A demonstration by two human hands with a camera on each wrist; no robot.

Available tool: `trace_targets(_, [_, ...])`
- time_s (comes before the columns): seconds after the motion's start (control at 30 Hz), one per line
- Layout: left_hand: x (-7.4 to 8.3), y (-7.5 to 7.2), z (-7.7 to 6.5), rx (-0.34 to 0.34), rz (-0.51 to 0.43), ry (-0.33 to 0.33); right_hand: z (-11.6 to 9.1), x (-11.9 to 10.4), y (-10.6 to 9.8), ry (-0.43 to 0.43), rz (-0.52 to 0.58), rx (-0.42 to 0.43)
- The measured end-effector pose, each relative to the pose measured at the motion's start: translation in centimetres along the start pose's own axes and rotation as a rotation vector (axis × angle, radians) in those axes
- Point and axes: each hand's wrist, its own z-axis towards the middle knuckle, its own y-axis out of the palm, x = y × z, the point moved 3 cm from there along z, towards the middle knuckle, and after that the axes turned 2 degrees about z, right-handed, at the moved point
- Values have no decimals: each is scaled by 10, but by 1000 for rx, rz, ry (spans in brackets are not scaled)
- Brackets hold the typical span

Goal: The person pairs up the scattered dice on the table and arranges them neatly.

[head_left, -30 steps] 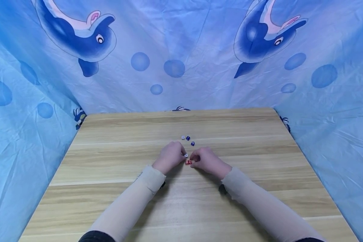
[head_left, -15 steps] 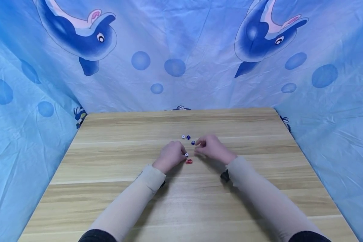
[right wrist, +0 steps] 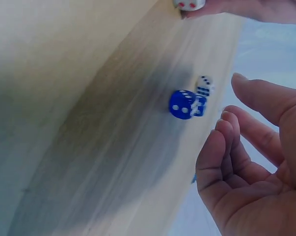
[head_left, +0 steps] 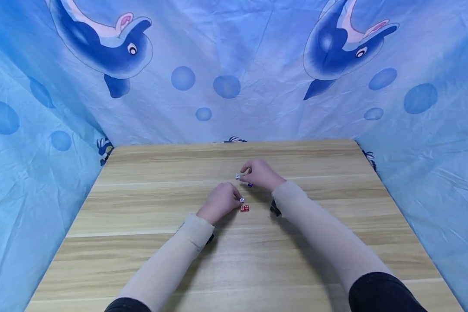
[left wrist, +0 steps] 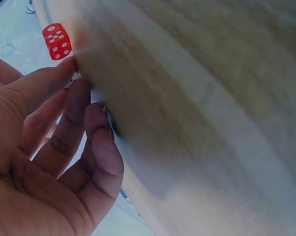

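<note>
My left hand [head_left: 220, 201] pinches a white die [head_left: 242, 199] at its fingertips; red dots show on this die [right wrist: 189, 4] in the right wrist view. Just nearer, two red dice [head_left: 245, 209] sit side by side, seen in red [left wrist: 57, 42] beyond the thumb in the left wrist view. My right hand [head_left: 260, 174] hovers farther back, thumb and fingers apart with nothing between them. Beyond its fingertips are a blue die [right wrist: 182, 104], another blue die [right wrist: 200, 106] and a white die [right wrist: 204, 84]. The head view hides one blue die behind the right hand.
The dice are on a wood-grain table [head_left: 171, 260]. A blue curtain [head_left: 257, 117] with printed dolphins hangs behind the table and along both sides.
My right hand has left the red dice and moved away from me, then leftward, to the farther dice. The left hand stays in place with its white die.
</note>
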Motion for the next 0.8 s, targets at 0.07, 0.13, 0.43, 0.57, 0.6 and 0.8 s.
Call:
trace_targets(0.07, [0, 0, -1, 1, 2, 6, 6, 0, 4, 5, -14, -10])
trace_targets(0.13, [0, 0, -1, 3, -1, 12, 10, -1, 6, 9, -34, -20])
trace_targets(0.43, [1, -1, -2, -1, 3, 5, 21, 1, 13, 14, -89, -26])
trace_targets(0.57, [2, -2, -3, -7, -6, -2, 23, 1, 15, 16, -95, -15])
trace_targets(0.6, [2, -2, -3, -8, -7, -6, 23, 1, 15, 17, -93, -13])
trace_targets(0.8, [1, 0, -2, -5, -12, -16, 23, 1, 16, 31, -81, 1])
